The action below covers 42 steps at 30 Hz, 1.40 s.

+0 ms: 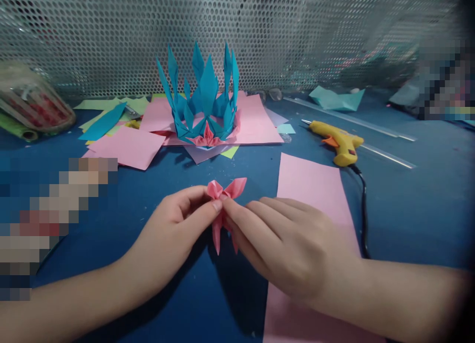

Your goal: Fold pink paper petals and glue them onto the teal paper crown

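Currently both hands work together: fingers of the left hand point(174, 229) and right hand point(297, 239) pinch one folded pink paper point(236, 186) between them, above the surface point(181, 313), nearer than the blue paper crown point(208, 88). Risk, as I judge it: squeezing too hard may crush the folds; pulling unevenly may tear a point. Right fingers partly hide the lower points. Pink sheet point(308, 177) under right arm, could get dragged. Yellow glue gun point(336, 135) beyond; its cord point(365, 204) trails behind that forearm, a possible snag.
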Motion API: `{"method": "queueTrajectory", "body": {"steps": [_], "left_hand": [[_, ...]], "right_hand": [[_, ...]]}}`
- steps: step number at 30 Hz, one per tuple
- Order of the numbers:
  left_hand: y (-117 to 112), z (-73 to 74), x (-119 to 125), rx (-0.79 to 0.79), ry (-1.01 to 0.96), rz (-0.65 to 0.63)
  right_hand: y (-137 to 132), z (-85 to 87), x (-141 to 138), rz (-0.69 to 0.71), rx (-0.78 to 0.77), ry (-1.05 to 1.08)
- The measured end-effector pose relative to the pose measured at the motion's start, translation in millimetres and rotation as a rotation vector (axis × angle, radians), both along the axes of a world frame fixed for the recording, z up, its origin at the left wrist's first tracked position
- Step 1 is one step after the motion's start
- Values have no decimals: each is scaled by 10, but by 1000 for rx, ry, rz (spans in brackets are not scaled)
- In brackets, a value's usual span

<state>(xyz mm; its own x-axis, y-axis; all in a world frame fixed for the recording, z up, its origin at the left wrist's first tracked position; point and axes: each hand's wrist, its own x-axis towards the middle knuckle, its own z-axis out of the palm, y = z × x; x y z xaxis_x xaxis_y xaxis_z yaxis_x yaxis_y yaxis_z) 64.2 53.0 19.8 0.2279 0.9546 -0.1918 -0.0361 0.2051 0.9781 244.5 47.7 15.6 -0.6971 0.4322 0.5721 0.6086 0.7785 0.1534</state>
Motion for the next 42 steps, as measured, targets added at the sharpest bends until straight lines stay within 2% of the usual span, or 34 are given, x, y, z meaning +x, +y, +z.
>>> {"method": "queueTrajectory", "body": {"steps": [3, 5, 9, 11, 16, 19, 23, 28, 32, 35, 39, 42], "left_hand": [[1, -11, -5, -4, -10, 30], [-1, 6, -4, -5, -5, 50], [-6, 62, 5, -23, 5, 53], [-7, 74, 7, -46, 11, 50], [-24, 65, 7, -50, 32, 14], [-47, 54, 4, -32, 21, -28], [-92, 36, -15, -15, 86, -61], [-126, 46, -28, 66, 201, -71], [-106, 64, -14, -19, 98, -122], [-85, 55, -2, -56, 57, -110], [-81, 22, 0, -60, 55, -55], [-101, 7, -15, -37, 141, -25]], "right_hand": [[37, 6, 11, 13, -33, 15], [77, -2, 11, 57, -116, 80], [139, -62, -1, 241, -351, 401], [144, -87, -4, 280, -476, 542], [144, -46, -6, 137, -834, 602], [176, 2, -13, 70, -946, 544], [211, 13, -16, 149, -972, 519], [199, -34, -6, 282, -849, 457], [181, -57, -3, 287, -744, 397], [172, -56, -3, 268, -705, 388], [171, -37, -4, 238, -757, 388], [182, -19, -3, 218, -810, 388]]}}
